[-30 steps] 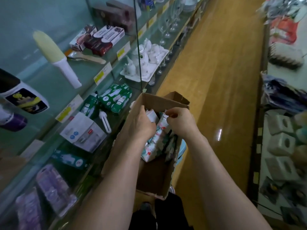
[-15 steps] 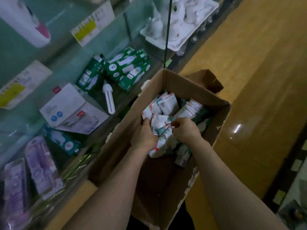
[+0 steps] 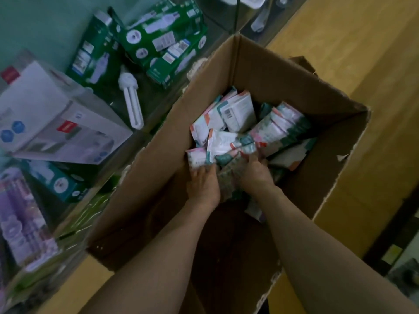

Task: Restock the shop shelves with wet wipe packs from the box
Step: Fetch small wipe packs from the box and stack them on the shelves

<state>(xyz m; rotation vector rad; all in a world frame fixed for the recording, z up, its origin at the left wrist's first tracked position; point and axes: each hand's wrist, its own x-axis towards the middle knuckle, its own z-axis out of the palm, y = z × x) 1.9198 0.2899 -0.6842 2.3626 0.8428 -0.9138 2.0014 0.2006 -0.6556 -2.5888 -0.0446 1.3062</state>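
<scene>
Head view: wet wipe packs (image 3: 240, 132) heaped loose at far end of cardboard box (image 3: 335, 141). Left hand (image 3: 204, 184) and right hand (image 3: 256, 175) pressed together around a bundle of packs, fingers closed on it. Likely fault: slick packs sliding from the two-handed squeeze on lifting. Beside box, shelf already crowded with green cartons (image 3: 158, 39) and loose bulb (image 3: 131, 100), limiting placement room.

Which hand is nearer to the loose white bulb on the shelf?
Left. The left hand is in the box, on the side toward the white bulb; the right hand is beside it, farther from the shelf.
</scene>
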